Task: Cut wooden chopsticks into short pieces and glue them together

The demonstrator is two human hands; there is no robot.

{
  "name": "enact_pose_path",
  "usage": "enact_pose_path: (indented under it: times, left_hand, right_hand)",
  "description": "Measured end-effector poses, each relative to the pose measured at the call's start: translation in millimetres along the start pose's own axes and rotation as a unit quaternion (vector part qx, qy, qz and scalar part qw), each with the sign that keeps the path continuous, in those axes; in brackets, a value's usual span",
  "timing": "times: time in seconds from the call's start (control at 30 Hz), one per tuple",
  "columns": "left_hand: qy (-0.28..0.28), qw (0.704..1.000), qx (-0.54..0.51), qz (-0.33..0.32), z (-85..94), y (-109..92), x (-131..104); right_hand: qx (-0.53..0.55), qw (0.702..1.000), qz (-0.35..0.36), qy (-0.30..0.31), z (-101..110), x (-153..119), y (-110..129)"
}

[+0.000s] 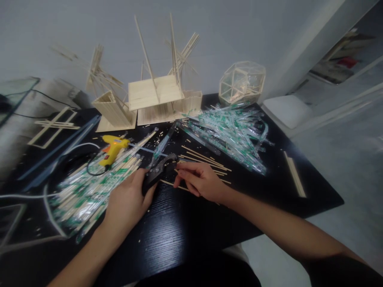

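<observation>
My left hand [128,197] is closed around the handles of a black hand cutter [157,169], whose head points away to the right. Close beside that head, my right hand [203,180] pinches a thin wooden stick [177,170] between thumb and fingers. The stick's end lies at or near the cutter's jaws; whether they touch is blurred. Several loose wooden sticks [206,156] are spread on the black table [206,227] just beyond and under my right hand.
A yellow glue gun [113,149] rests on wrapped chopsticks [95,187] at left. Empty-looking plastic wrappers [233,131] are heaped at right. Wooden stick models [155,93] and a faceted clear-panelled frame [243,81] stand at the back. Sticks [295,175] lie near the right edge.
</observation>
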State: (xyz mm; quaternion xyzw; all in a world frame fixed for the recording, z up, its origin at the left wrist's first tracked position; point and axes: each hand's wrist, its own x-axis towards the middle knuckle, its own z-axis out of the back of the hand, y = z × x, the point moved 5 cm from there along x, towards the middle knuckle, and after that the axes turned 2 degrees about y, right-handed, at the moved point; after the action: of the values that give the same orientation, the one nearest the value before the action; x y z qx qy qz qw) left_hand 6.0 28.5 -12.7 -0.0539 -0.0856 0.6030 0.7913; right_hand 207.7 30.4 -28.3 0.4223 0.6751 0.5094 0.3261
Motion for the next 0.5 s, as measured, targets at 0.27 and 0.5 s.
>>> enact_pose_path:
  times: [0.27, 0.5]
  left_hand:
    - [0.055, 0.994, -0.079, 0.056, 2.8, -1, 3]
    - [0.225, 0.766, -0.565, 0.21, -13.5, -5, -2]
  right_hand:
    - [-0.02, 1.0, -0.009, -0.001, -1, 0, 2]
    - [-0.023, 1.0, -0.009, -0.006, 2, 0, 3]
